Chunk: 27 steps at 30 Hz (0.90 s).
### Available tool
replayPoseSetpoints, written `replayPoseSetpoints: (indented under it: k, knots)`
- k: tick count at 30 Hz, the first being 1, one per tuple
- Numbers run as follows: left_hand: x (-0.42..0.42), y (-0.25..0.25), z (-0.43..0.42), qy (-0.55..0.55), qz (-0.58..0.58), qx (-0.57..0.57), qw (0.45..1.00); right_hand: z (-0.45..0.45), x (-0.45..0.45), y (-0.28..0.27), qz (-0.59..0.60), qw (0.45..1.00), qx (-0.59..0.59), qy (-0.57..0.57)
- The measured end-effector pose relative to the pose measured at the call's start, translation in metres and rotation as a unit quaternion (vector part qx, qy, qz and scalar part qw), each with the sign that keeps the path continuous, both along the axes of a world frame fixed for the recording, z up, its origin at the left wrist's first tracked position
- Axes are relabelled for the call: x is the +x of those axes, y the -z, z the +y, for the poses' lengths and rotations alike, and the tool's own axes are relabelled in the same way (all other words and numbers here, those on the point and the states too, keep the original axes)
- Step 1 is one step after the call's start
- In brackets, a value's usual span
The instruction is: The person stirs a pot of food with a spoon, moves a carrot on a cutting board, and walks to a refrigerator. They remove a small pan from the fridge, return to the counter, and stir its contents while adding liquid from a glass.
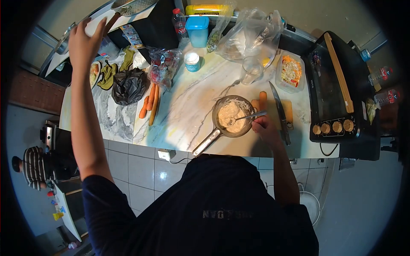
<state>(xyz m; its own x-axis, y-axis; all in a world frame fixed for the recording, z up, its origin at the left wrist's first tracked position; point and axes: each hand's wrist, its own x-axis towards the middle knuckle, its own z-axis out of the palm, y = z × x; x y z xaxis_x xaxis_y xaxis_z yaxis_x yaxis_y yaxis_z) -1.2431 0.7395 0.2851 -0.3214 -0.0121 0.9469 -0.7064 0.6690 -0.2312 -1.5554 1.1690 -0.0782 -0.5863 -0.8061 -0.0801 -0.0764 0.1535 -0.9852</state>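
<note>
My right hand is closed around the end of a metal spoon. The spoon's other end rests in a thick, pale, lumpy batter inside a small saucepan, whose handle points toward me. My left hand is raised at the upper left with its fingers apart, close to the shelf. Near its fingertips are a brown handle and a perforated metal strainer. No held thing shows in the left hand. Beside the saucepan lie a carrot, a cutting board and a long knife.
A clear tub of shredded vegetables and a glass stand behind the saucepan. A black toaster oven bounds the right side. Several carrots and a black plastic bag lie left. Another person is far left.
</note>
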Motion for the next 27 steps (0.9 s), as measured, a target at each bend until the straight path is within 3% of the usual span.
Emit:
replayPoseSetpoints:
  k: [1,2,3,6,7,8,9,11,14,15,17,18,20,21,22,23,25,27]
  knots:
    - [-0.003,0.011,0.044,0.064,0.022,-0.005,0.998,-0.001,0.000,0.000,-0.008,1.000,0.002,-0.009]
    - [-0.005,0.027,0.084,0.022,0.000,-0.001,1.000,-0.003,0.000,0.002,-0.016,1.000,0.005,-0.006]
    - [-0.010,0.051,0.107,0.051,-0.038,0.000,0.998,-0.006,-0.001,0.005,-0.012,1.000,0.001,-0.005]
    - [-0.015,0.141,0.151,0.145,-0.138,0.263,0.944,-0.011,0.004,-0.011,-0.033,0.999,0.012,0.010]
    - [-0.017,0.169,0.167,0.169,-0.163,0.379,0.895,-0.013,0.007,-0.019,-0.057,0.998,0.021,0.021]
    - [-0.021,0.193,0.183,0.192,-0.171,0.560,0.787,-0.014,0.007,-0.021,-0.059,0.998,0.026,0.021]
    - [-0.021,0.225,0.195,0.215,-0.161,0.650,0.711,-0.016,0.006,-0.022,-0.081,0.996,0.021,0.021]
    - [-0.022,0.254,0.224,0.249,-0.251,0.723,0.593,-0.018,0.005,-0.021,-0.106,0.994,0.021,0.020]
    - [-0.020,0.279,0.248,0.219,-0.294,0.767,0.527,-0.022,0.007,-0.020,-0.118,0.993,0.002,0.011]
    - [-0.021,0.280,0.255,0.220,-0.291,0.768,0.526,-0.027,0.010,-0.022,-0.133,0.991,-0.020,0.010]
    - [-0.020,0.280,0.266,0.171,-0.265,0.748,0.584,-0.038,0.019,-0.027,-0.149,0.988,-0.040,0.007]
    - [-0.018,0.281,0.265,0.170,-0.264,0.749,0.584,-0.045,0.024,-0.030,-0.214,0.974,-0.073,-0.004]
    - [-0.013,0.291,0.261,0.072,-0.223,0.727,0.645,-0.051,0.029,-0.033,-0.280,0.954,-0.103,-0.014]
    - [-0.003,0.316,0.251,0.117,-0.132,0.758,0.628,-0.054,0.029,-0.034,-0.171,0.979,-0.095,-0.059]
    - [0.002,0.316,0.246,0.095,-0.128,0.751,0.641,-0.054,0.029,-0.035,-0.061,0.989,-0.085,-0.100]
    - [0.008,0.316,0.244,0.088,-0.099,0.749,0.649,-0.050,0.029,-0.037,-0.063,0.990,-0.084,-0.096]
    - [0.020,0.315,0.232,0.057,-0.075,0.734,0.672,-0.041,0.026,-0.045,0.202,0.979,-0.005,0.018]
    - [0.032,0.308,0.224,0.023,-0.077,0.710,0.700,-0.027,0.012,-0.042,0.215,0.974,0.054,0.043]
